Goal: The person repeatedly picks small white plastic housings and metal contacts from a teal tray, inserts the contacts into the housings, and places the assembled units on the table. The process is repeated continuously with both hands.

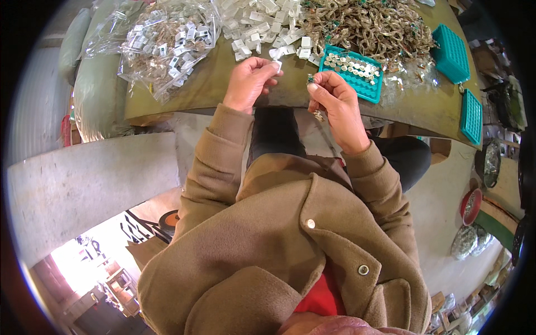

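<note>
My left hand (248,84) is raised over the table's near edge, its thumb and fingers closed on a small white plastic casing (278,66). To its right, my right hand (338,106) pinches a small wired green part (310,79) between thumb and fingertips. Below those fingers dangles a bit of pale wire (319,115). The two hands are apart. Just beyond the right hand lies a teal tray (372,93) holding several round silvery discs. A heap of white plastic casings (262,25) spreads beyond the left hand.
Bundled wires with green parts (371,28) are heaped at the far right. A clear bag (167,47) of white pieces lies at the left. Teal trays (450,49) stand near the right edge, another (472,117) nearer. The olive tabletop (430,111) ends just before my lap.
</note>
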{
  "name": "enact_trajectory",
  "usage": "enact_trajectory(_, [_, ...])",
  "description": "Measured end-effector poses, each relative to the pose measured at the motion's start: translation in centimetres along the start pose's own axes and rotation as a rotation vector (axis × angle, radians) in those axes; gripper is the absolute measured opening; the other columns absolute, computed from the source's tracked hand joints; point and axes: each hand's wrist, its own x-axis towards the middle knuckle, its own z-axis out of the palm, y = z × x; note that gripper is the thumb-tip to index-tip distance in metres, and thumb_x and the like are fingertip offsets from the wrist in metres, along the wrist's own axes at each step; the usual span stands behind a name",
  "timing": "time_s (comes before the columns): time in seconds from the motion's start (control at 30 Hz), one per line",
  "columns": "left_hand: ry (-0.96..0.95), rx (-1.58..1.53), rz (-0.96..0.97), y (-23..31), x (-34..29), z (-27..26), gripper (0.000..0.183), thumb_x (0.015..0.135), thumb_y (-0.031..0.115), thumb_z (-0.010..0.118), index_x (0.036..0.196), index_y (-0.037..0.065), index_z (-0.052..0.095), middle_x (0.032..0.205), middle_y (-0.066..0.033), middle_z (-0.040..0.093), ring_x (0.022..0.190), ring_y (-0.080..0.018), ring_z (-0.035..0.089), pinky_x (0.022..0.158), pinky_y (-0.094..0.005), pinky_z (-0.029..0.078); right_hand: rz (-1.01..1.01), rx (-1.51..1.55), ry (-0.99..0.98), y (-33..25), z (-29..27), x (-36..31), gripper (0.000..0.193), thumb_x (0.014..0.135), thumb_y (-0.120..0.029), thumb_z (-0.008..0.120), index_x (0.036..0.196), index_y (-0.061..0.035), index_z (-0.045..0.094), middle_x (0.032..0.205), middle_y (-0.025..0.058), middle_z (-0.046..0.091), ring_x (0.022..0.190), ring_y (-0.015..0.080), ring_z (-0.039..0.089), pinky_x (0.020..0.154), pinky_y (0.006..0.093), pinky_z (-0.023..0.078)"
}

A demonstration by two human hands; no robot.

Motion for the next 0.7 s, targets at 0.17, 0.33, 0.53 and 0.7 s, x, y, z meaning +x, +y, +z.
enact_trajectory(0.17, [-0.149, -0.179, 0.079, 0.0, -3.0, 1.9, 0.025, 0.089, 0.015, 0.07, 0.111, 0.004, 0.066, 0.091, 0.0023, 0.065, 0.074, -0.0029, 0.054, 0.064, -0.0178, 0.041, 0.015, 0.091, -0.032, 0.1, 0.9, 0.8, 0.006, 0.093, -0.008, 0.061, 0.095, -0.0054, 0.057, 0.078, -0.0032, 0.055, 0.066, 0.0051, 0.052, 0.061, 0.0207, 0.043])
enact_trajectory(0.33, [-0.299, -0.296, 0.124, 0.3, -4.1, 2.5, 0.029, 0.092, 0.01, 0.065, 0.12, 0.001, 0.064, 0.099, -0.0009, 0.068, 0.082, -0.0069, 0.061, 0.075, -0.0213, 0.051, -0.14, -0.03, 0.055, 0.4, 0.9, 0.5, 0.007, 0.091, -0.007, 0.064, 0.095, -0.0042, 0.059, 0.078, -0.0035, 0.058, 0.067, 0.003, 0.052, 0.058, 0.0191, 0.042])
enact_trajectory(0.53, [-0.318, -0.503, 0.022, -0.5, -3.4, 2.9, 0.031, 0.095, 0.006, 0.06, 0.125, -0.001, 0.059, 0.106, -0.0071, 0.068, 0.089, -0.0133, 0.066, 0.084, -0.0284, 0.056, -0.213, -0.092, 0.085, 0.3, 0.8, 0.3, 0.004, 0.09, -0.006, 0.065, 0.092, -0.0033, 0.062, 0.081, -0.0031, 0.06, 0.068, 0.0031, 0.052, 0.062, 0.019, 0.043])
enact_trajectory(0.7, [-0.282, -0.535, 0.156, -1.0, -3.5, 3.6, 0.03, 0.094, 0.005, 0.061, 0.124, -0.001, 0.059, 0.109, -0.0088, 0.067, 0.093, -0.0155, 0.066, 0.085, -0.0308, 0.056, 0.007, 0.21, 0.031, -0.8, 0.2, -0.4, 0.005, 0.093, -0.009, 0.062, 0.095, -0.0042, 0.062, 0.082, 0.0002, 0.062, 0.071, 0.0075, 0.055, 0.068, 0.0219, 0.045])
